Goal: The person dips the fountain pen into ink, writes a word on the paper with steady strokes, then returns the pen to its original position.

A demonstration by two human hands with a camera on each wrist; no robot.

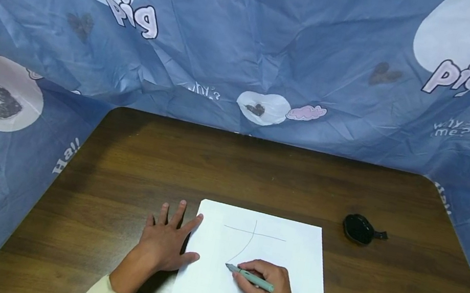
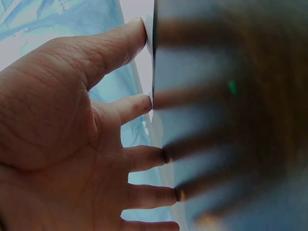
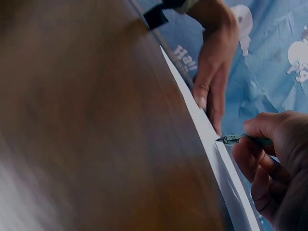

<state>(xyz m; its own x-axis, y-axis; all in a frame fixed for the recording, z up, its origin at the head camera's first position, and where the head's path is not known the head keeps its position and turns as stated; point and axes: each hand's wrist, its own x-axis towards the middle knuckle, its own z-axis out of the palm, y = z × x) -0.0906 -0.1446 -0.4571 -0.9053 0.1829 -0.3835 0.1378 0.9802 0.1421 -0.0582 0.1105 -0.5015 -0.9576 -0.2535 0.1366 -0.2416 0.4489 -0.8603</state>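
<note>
A white sheet of paper (image 1: pixel 289 269) lies on the brown table, with thin drawn lines on it: a cross whose downstroke curves to the lower left. My right hand (image 1: pixel 269 289) pinches a green pen (image 1: pixel 256 280), its dark tip at the lower end of the curved line. In the right wrist view the pen (image 3: pixel 233 139) meets the paper (image 3: pixel 207 137) edge-on. My left hand (image 1: pixel 165 243) lies with fingers spread at the sheet's left side, thumb and forefinger touching its edge. The left wrist view shows the left palm (image 2: pixel 62 130) and straight fingers.
A small black object with a short handle-like tab (image 1: pixel 359 229) lies on the table to the right of the paper. Blue printed cloth (image 1: pixel 232 52) hangs behind the wooden table (image 1: pixel 236 167) and along both sides.
</note>
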